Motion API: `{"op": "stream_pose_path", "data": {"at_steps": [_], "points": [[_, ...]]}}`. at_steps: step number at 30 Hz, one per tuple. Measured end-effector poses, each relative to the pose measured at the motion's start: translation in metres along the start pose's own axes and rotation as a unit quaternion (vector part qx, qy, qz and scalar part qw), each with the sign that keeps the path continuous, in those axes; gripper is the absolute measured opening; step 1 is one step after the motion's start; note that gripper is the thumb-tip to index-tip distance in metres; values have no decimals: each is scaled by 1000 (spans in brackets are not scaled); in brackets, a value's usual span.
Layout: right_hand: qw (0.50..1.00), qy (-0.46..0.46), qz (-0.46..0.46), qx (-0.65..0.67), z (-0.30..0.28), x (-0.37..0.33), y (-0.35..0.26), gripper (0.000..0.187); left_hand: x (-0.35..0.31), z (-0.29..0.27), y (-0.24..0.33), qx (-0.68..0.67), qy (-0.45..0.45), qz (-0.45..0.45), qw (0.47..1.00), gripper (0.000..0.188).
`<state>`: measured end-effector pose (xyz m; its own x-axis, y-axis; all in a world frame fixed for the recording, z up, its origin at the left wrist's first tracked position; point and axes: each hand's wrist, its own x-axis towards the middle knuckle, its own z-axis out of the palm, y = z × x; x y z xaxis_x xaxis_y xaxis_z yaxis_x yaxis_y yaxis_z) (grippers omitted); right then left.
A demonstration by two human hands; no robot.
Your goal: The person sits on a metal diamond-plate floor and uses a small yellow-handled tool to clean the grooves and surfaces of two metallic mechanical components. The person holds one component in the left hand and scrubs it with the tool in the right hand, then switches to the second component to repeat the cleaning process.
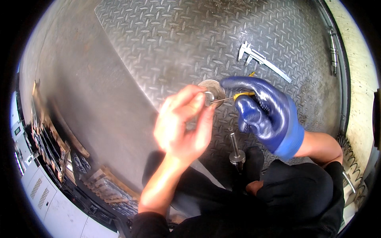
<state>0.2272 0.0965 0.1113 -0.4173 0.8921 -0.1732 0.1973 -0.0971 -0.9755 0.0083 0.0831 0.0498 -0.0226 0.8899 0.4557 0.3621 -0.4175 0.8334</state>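
Note:
My bare left hand [184,119] is closed, thumb and fingers pinching the near left edge of a round metal part [217,86] with a bright ring-like centre. In my right hand [264,115], covered by a blue coated glove, is a yellow-handled tool [244,95] with a thin metal shaft. The shaft points left, and its tip meets the round part close to my left thumb; whether it touches cannot be made out. A second bit of yellow shows above the glove, and the glove hides how it joins the tool.
Beyond my right hand, a caliper [264,61] lies on the diamond-patterned metal plate [170,47]. A metal piece with a rod and round base [237,156] stands near my legs. Wooden pallets [109,186] are at lower left; a coiled hose [351,158] hangs at right.

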Motion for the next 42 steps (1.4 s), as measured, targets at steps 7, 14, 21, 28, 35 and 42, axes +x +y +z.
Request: {"op": "stream_pose_path", "data": {"at_steps": [7, 14, 21, 28, 35, 42], "points": [[922, -15, -200, -331, 1, 4, 14, 58, 0, -2, -3, -2, 15, -11, 1000, 37], [850, -8, -283, -444, -2, 12, 20, 70, -1, -6, -7, -12, 30, -37, 999, 33], [854, -34, -274, -441, -9, 14, 15, 60, 0, -7, -7, -14, 12, -22, 1000, 33], [993, -111, -42, 23, -13, 8, 9, 37, 0, -8, -2, 6, -2, 5, 1000, 33], [965, -85, 157, 193, -14, 4, -7, 38, 2, -5, 3, 18, -12, 37, 999, 31], [934, 15, -212, -288, 5, 8, 15, 54, 0, -4, 1, 2, 7, 4, 1000, 35]]}}
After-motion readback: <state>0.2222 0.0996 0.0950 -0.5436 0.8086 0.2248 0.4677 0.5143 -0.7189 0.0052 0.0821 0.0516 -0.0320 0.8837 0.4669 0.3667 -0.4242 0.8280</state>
